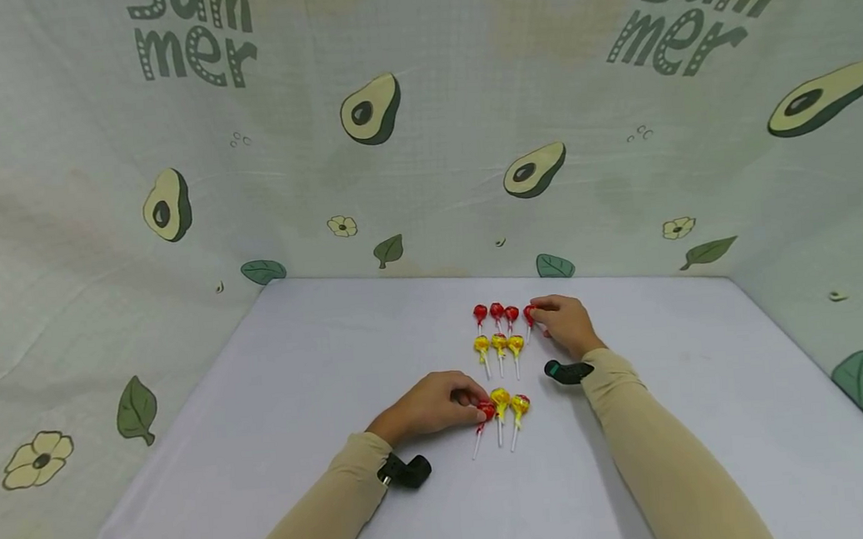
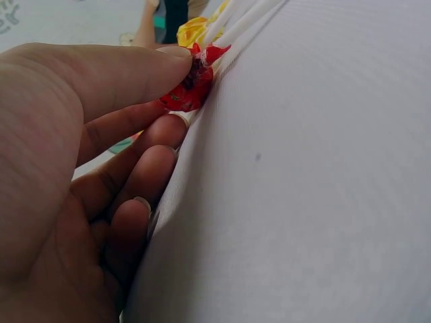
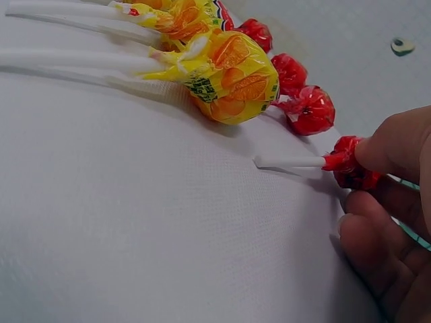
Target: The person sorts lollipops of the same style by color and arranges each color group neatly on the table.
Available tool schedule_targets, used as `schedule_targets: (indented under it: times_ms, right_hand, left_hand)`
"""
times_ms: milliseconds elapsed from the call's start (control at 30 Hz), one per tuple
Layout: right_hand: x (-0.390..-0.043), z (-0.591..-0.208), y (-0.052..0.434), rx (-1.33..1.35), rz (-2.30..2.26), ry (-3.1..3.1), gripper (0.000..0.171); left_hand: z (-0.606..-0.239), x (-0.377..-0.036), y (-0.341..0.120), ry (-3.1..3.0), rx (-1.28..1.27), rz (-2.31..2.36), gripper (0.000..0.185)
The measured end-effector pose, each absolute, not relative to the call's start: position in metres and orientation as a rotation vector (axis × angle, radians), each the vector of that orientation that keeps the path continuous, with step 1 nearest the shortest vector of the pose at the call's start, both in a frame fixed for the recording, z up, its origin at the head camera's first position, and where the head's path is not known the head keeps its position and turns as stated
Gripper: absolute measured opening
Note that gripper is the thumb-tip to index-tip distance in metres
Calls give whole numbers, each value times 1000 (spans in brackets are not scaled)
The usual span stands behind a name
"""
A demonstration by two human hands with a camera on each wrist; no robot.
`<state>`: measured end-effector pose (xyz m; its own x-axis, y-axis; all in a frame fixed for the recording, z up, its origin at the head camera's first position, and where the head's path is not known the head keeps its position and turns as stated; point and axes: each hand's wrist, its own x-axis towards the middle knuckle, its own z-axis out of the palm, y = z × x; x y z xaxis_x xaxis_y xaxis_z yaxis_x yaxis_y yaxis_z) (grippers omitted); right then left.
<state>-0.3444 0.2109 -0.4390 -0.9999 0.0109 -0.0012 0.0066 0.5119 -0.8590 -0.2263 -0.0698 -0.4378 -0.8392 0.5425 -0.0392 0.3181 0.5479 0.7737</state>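
Both hands are down on the white bench (image 1: 320, 394), each on a red lollipop at the edge of a small grid of sweets. The left hand (image 1: 432, 405) pinches the near red lollipop (image 1: 486, 412) by its wrapped head, thumb on top and fingertip beneath, as the left wrist view shows; the head sits right at the fingertips, on the thumb side, and the stick runs back toward the person, slightly angled. Just beyond it, away from the left hand, lie two yellow lollipops (image 1: 509, 404) side by side, sticks pointing the same way. The right hand (image 1: 566, 325) pinches the far red lollipop (image 1: 529, 316) at its head, thumb on it and fingers curled below; in the right wrist view its stick points away from the fingers along the bench. That sweet lies at the open end of the row of three red lollipops (image 1: 495, 313), apart from the nearest. A row of three more yellow ones (image 1: 499, 345) lies between the two hands. Each hand is nearer its own lollipop; neither sweet is lifted clear.
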Motion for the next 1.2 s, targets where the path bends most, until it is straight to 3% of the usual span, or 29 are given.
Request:
schedule_targets:
  times_ms: [1200]
  right_hand:
    - [-350, -438, 207, 106, 1256, -2826, 42]
  left_hand:
    - [-436, -229, -67, 2524, 731, 1163, 15]
